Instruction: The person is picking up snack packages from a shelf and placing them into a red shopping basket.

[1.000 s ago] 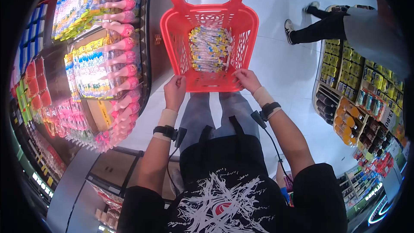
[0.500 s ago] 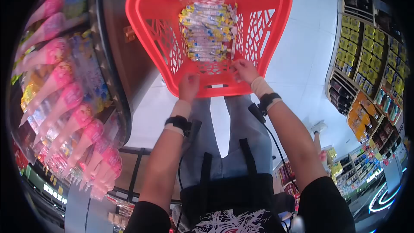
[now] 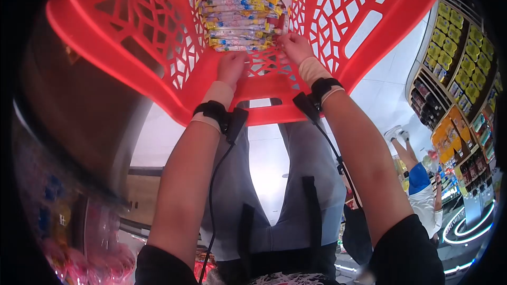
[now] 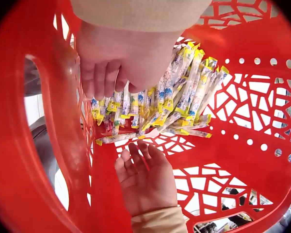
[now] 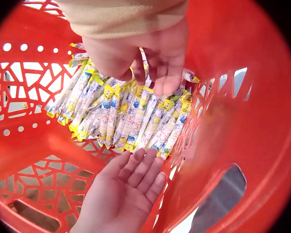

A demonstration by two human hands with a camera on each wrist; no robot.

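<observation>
A red plastic basket (image 3: 132, 60) stands before me, with a heap of slim plastic-wrapped sticks (image 3: 240, 8) on its bottom. Their wrappers are clear with yellow ends and blue and pink prints. Both hands reach inside the basket at its near end. My left hand (image 3: 232, 68) is beside the near left of the heap; in the right wrist view it lies palm up with fingers loosely extended. My right hand (image 3: 296, 48) is at the near right edge of the heap, fingers slightly bent and fingertips right at the wrappers (image 5: 136, 119). Neither hand holds anything.
Shelves with yellow packs (image 3: 446, 37) and orange bottles (image 3: 449, 132) stand at the right. A dark display stand (image 3: 79, 95) runs along the left, with pink packages (image 3: 100, 261) lower down. A person in blue shorts (image 3: 419, 178) is behind at the right.
The basket has come much closer and looks larger. Both hands have gone from its near rim down inside toward the wrapped sticks. A passer-by at the upper right has left the view.
</observation>
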